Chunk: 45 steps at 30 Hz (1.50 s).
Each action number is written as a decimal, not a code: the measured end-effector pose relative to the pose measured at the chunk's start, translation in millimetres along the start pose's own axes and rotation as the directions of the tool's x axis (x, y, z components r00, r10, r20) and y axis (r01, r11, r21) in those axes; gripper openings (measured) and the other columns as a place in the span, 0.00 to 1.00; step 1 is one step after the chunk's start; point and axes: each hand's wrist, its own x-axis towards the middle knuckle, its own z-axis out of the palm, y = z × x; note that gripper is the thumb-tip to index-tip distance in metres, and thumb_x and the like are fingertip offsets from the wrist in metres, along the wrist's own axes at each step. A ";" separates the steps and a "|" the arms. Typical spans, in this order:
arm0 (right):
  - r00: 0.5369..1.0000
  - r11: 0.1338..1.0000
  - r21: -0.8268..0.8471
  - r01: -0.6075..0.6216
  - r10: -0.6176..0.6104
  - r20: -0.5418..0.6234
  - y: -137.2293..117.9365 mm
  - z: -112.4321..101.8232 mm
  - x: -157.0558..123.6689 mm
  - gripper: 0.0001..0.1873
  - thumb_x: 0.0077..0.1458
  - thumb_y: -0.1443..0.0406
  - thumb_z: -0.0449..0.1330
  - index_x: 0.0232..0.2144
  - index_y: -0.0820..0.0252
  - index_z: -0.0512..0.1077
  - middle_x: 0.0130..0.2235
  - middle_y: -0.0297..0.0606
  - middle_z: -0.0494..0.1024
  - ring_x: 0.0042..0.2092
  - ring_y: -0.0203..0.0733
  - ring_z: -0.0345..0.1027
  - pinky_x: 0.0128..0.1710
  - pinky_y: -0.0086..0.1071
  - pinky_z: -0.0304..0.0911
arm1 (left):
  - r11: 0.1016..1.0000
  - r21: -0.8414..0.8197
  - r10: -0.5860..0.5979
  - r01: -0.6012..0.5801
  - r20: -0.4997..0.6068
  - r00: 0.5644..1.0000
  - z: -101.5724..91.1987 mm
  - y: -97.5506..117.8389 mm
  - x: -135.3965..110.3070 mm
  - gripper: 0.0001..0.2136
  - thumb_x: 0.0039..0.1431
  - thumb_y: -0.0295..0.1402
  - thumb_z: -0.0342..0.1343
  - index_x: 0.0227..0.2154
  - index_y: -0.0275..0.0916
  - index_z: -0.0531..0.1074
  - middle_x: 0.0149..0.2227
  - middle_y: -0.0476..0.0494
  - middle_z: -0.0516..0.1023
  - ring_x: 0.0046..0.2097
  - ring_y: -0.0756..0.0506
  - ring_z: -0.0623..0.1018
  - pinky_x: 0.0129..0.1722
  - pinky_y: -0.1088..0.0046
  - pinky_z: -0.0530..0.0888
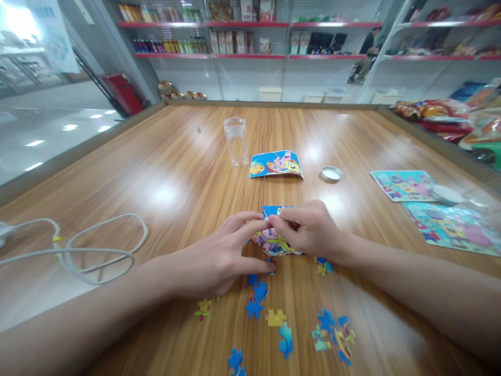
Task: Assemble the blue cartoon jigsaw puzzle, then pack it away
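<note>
1. Fingers of the right hand [313,224] pinch close together over the partly assembled jigsaw puzzle [274,245]; whether they grip a piece, I cannot tell.
2. Left hand [219,256]: thumb spread wide from forefinger, which reaches over the puzzle.
3. Loose puzzle pieces [254,308] lie on the counter [176,156], nearer than the puzzle.
4. Beyond the puzzle: clear jar [236,143], curved SpongeBob picture sheet [276,164], round lid [331,173].

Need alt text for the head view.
A person's left hand and right hand meet over a partly assembled jigsaw on a wooden table, loose pieces scattered nearer the camera. Beyond are a transparent container and a picture sheet; a white cable lies to the left.
</note>
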 end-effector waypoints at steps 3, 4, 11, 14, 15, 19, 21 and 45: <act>1.000 1.000 0.017 -0.003 0.003 0.012 1.7 1.6 0.1 0.23 0.61 0.63 0.57 0.15 0.61 0.65 0.15 0.26 0.58 0.18 0.26 0.50 0.20 0.28 0.43 | 0.999 -0.021 -0.025 0.025 -0.028 0.999 3.1 1.1 -0.8 0.17 0.59 0.21 0.58 0.47 0.47 0.78 0.65 0.37 0.55 0.68 0.30 0.52 0.62 0.44 0.66; 1.000 1.000 0.021 -0.005 0.005 0.013 1.6 1.6 0.2 0.23 0.61 0.63 0.57 0.14 0.61 0.64 0.15 0.26 0.58 0.18 0.26 0.50 0.20 0.28 0.42 | 0.999 -0.027 -0.039 0.038 -0.042 0.998 2.9 0.5 -1.5 0.14 0.60 0.23 0.58 0.45 0.47 0.78 0.65 0.37 0.55 0.68 0.31 0.52 0.62 0.44 0.66; 0.999 1.000 0.018 -0.008 0.008 0.033 -0.5 0.6 0.7 0.23 0.62 0.63 0.56 0.14 0.61 0.65 0.15 0.26 0.57 0.18 0.27 0.48 0.20 0.28 0.42 | 0.997 -0.036 -0.072 0.070 -0.051 0.996 -1.3 -1.8 -1.9 0.10 0.62 0.27 0.59 0.44 0.48 0.78 0.65 0.39 0.56 0.68 0.31 0.52 0.63 0.42 0.64; 0.999 1.000 0.003 -0.010 0.009 0.032 -0.5 -0.2 0.7 0.24 0.62 0.63 0.56 0.14 0.61 0.65 0.15 0.26 0.57 0.18 0.26 0.48 0.20 0.27 0.42 | 0.997 -0.039 -0.072 0.069 -0.075 0.995 -0.4 -3.7 -1.8 0.08 0.61 0.28 0.60 0.41 0.47 0.79 0.65 0.40 0.56 0.67 0.31 0.52 0.62 0.43 0.65; 0.999 1.000 0.001 -0.009 0.009 0.032 -0.4 -0.4 0.6 0.24 0.62 0.63 0.56 0.14 0.61 0.65 0.15 0.26 0.57 0.18 0.26 0.48 0.20 0.27 0.42 | 0.997 -0.037 -0.077 0.075 -0.084 0.993 -0.4 -4.5 -2.0 0.06 0.61 0.29 0.61 0.39 0.46 0.79 0.65 0.40 0.56 0.67 0.31 0.52 0.62 0.43 0.65; 0.999 1.000 0.008 -0.006 0.005 0.035 0.1 -0.5 0.3 0.23 0.61 0.64 0.56 0.15 0.61 0.64 0.15 0.25 0.56 0.18 0.26 0.47 0.20 0.27 0.42 | 0.996 -0.017 -0.093 0.091 -0.082 0.992 -2.2 -8.1 -2.8 0.04 0.61 0.28 0.60 0.36 0.43 0.79 0.65 0.39 0.58 0.67 0.31 0.53 0.62 0.42 0.64; 0.999 1.000 0.012 -0.007 0.007 0.034 0.1 -0.3 0.1 0.23 0.61 0.64 0.56 0.15 0.61 0.63 0.15 0.25 0.56 0.18 0.26 0.47 0.20 0.27 0.42 | 0.995 -0.012 -0.095 0.094 -0.092 0.991 -2.8 -9.8 -3.3 0.06 0.61 0.25 0.59 0.37 0.42 0.78 0.65 0.38 0.59 0.66 0.31 0.55 0.62 0.42 0.64; 0.998 1.000 -0.003 -0.021 0.022 0.053 0.9 -0.5 -0.9 0.22 0.61 0.64 0.57 0.15 0.61 0.63 0.15 0.25 0.55 0.18 0.27 0.46 0.20 0.27 0.43 | 0.993 0.016 -0.116 0.117 -0.019 0.993 -17.4 -17.5 -9.4 0.05 0.64 0.35 0.59 0.38 0.41 0.77 0.66 0.38 0.58 0.67 0.33 0.54 0.64 0.45 0.60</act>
